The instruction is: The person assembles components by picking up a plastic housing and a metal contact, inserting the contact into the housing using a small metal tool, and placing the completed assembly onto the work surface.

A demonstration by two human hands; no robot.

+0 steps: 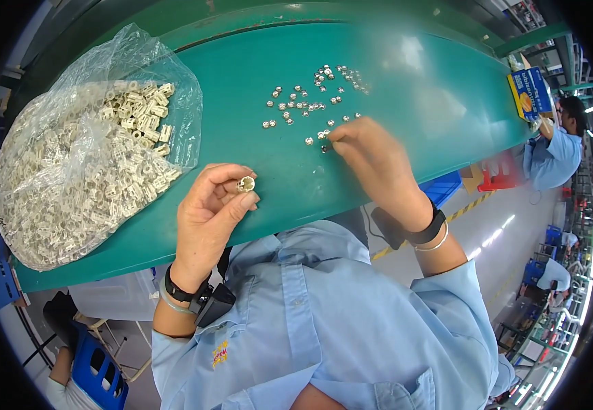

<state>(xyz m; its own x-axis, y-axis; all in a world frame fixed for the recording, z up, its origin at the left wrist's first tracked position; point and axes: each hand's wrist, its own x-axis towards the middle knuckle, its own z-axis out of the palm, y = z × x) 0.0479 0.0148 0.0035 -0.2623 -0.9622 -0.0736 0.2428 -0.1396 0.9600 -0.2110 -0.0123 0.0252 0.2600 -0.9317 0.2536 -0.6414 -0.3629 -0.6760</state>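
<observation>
My left hand [207, 213] holds a cream-coloured hollow plastic part [246, 184] between thumb and fingers, its round opening facing up. Over the green table [262, 61], my right hand [378, 160] has its thumb and forefinger pinched together at the near side of some small shiny round metal pieces [302, 104]. Whatever lies between those fingertips, if anything, is too small to make out. Several of the metal pieces are scattered loosely across the tabletop, a few right beside the right fingertips.
At the left, a large clear plastic bag [71, 178] lies open, full of cream plastic parts [139, 113]. A blue and yellow box [530, 94] stands at the table's far right end, near another person [556, 154]. Below the table's edge are a blue bin [440, 188] and a blue chair [98, 372].
</observation>
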